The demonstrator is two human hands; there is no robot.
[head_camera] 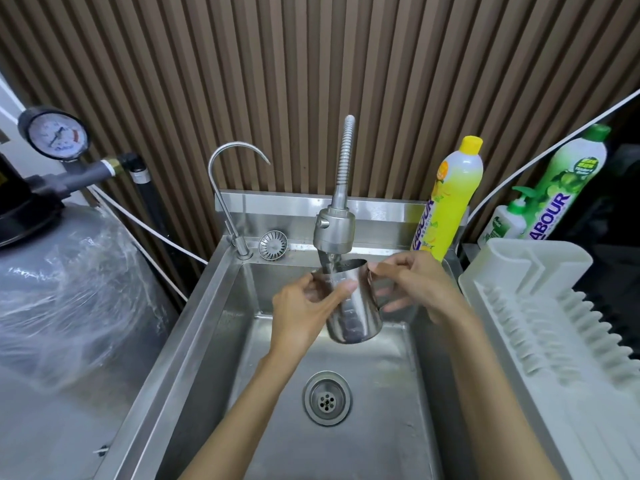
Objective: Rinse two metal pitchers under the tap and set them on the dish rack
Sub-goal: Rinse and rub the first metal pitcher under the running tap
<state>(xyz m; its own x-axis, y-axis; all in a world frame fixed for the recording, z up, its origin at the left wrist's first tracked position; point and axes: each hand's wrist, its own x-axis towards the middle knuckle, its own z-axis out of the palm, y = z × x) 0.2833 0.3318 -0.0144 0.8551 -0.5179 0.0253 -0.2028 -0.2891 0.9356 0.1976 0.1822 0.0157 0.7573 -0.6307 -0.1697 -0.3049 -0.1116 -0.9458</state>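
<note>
Slatted brown wall panel behind, steel sink (207, 306) filling centre frame. Left hand (301, 315) wrapped around body of metal pitcher (353, 306), thumb across the front, fingers behind. Right hand (415, 289) gripping the pitcher's right side near the rim, probably at the handle; handle itself hidden by fingers. Pitcher held mid-frame above the basin, mouth tipped up toward the spray tap head (334, 226), thin stream of water (330, 263) running into it. Amount of water inside not visible. Measuring marks visible down the pitcher's side.

Step judged: rinsing the first pitcher. Second pitcher nowhere in frame. Next move likely needs swirling and tipping out over the basin, then carrying right to the dish rack (554, 323) and setting down mouth-down between the ribs; wet steel slippery, so firm grip needed at the handover to one hand.

Basin otherwise bare, drain (327, 398) open at lower centre, no standing water seen. Dish rack at right edge holding nothing visible. Spare strainer (273, 244) resting on the sink ledge beside the slim gooseneck tap (221, 188). Yellow detergent bottle (446, 199) and green detergent bottle (568, 178) upper right, both capped, fill level unclear. Grey tank (69, 289) with pressure gauge (53, 133) at left.
</note>
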